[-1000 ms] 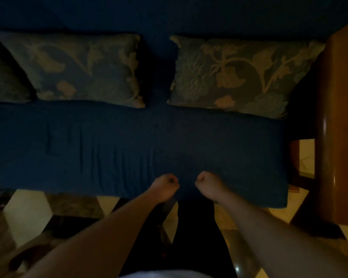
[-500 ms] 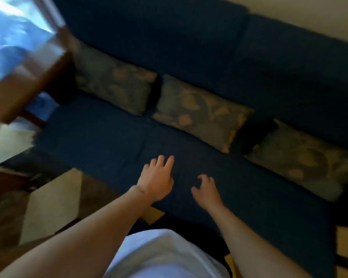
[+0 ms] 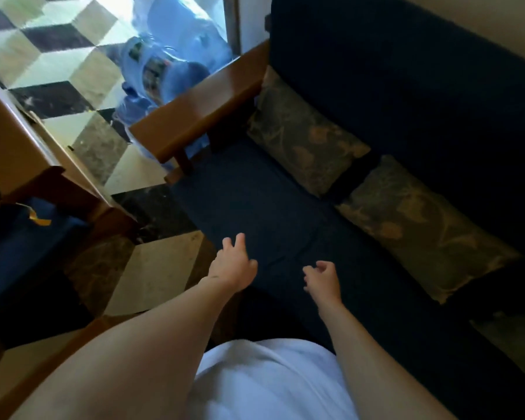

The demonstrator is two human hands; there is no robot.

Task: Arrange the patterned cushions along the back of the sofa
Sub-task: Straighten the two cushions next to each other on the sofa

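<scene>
Two grey-green cushions with a tan leaf pattern lean against the back of the dark blue sofa (image 3: 249, 195). The first cushion (image 3: 303, 137) sits next to the wooden armrest. The second cushion (image 3: 422, 225) lies to its right, with a narrow gap between them. A sliver of a third cushion (image 3: 509, 344) shows at the right edge. My left hand (image 3: 232, 263) hovers over the seat's front edge with fingers spread and nothing in it. My right hand (image 3: 322, 278) is beside it, fingers loosely curled and apart, holding nothing. Both hands are well short of the cushions.
A wooden armrest (image 3: 200, 101) ends the sofa on the left. Blue plastic bags (image 3: 167, 65) lie beyond it on a checkered tile floor (image 3: 52, 56). A wooden piece of furniture (image 3: 22, 147) and a dark blue seat (image 3: 22, 247) stand at the left.
The view has swung left toward the sofa's armrest end. My hands went from fists at the seat's front edge to open, empty hands over the seat.
</scene>
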